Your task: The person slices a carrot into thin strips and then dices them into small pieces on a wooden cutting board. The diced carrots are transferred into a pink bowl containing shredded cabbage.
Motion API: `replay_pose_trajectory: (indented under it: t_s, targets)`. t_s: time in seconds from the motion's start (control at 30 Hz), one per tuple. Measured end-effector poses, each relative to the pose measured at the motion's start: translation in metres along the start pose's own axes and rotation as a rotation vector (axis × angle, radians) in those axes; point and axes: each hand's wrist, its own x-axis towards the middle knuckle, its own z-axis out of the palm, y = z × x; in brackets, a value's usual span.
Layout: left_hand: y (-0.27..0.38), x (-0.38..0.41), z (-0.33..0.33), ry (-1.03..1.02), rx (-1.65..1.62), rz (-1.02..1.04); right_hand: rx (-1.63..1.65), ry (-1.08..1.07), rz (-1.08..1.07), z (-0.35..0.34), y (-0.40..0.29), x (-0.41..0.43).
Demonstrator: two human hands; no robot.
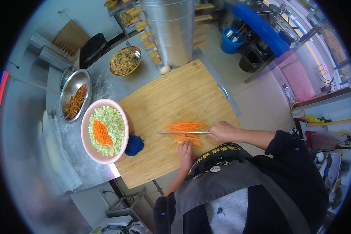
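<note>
My right hand (223,131) grips the handle of a kitchen knife (182,133), whose blade points left across carrot strips. My left hand (186,153) rests with its fingertips on a carrot piece (193,143) just on the near side of the blade. Cut carrot strips (187,126) lie beyond the blade, and some lie between it and my left fingers. All this is on a large wooden cutting board (163,96). To the left, a pink bowl (84,131) holds chopped pale green vegetable (112,117) with a heap of chopped carrot (101,133). A dark blue cloth (134,145) lies beside it.
An egg (165,70) sits behind the board, by tall stacked metal steamers (174,35). On the metal table (101,84) stand a bowl of minced filling (124,61) with a spoon and a steel bowl (88,93) of brown chopped food. A blue bucket (231,46) is on the floor.
</note>
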Motion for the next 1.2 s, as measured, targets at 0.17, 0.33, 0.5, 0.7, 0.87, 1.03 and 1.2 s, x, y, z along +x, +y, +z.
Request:
replay_pose_trajectory:
  t_s: [0.17,0.33,0.5,0.7,0.87,1.03,1.2]
  targets:
    - [0.006,0.01,-0.003,-0.05,0.062,0.012,-0.037,0.003,0.029,0.006,-0.006,-0.01]
    - [0.003,0.007,0.002,-0.06,0.076,0.016,-0.004,0.012,0.029,0.009,-0.009,-0.015]
    - [0.004,0.007,0.001,-0.068,0.082,0.008,0.025,0.017,0.045,0.021,-0.01,-0.019]
    - [0.005,0.008,0.0,-0.082,0.084,0.008,0.026,-0.032,0.086,0.033,-0.008,-0.011]
    - [0.009,0.01,-0.004,-0.064,0.039,-0.001,0.107,0.02,0.085,0.041,-0.017,0.014]
    - [0.011,0.0,-0.013,0.013,0.007,0.026,0.181,0.119,0.042,0.036,-0.007,-0.003]
    - [0.017,0.014,-0.017,-0.057,-0.03,-0.094,0.023,0.016,0.009,0.02,-0.016,-0.024]
